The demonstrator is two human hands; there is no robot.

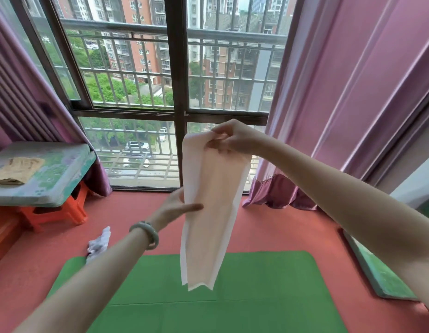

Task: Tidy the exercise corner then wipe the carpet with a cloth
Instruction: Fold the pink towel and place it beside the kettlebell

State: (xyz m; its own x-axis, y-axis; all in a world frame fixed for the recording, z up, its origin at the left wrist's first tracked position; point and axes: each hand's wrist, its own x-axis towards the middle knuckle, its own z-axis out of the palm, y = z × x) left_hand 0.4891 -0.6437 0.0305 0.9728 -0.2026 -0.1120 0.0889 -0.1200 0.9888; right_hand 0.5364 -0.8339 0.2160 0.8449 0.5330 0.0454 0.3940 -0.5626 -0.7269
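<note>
R hand [229,140] pinches top of thin, soft pale-pink cloth [208,212], hanging long & folded over green mat [232,296]. L hand [175,207] grip closed on its edge, thumb in front

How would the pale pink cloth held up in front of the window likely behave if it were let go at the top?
The pale pink cloth looks floppy: it hangs straight down from the right hand pinching its top edge. It seems thin and light, since window light glows through it. It would probably crumple onto the green mat, while the left hand only steadies its side.
</note>
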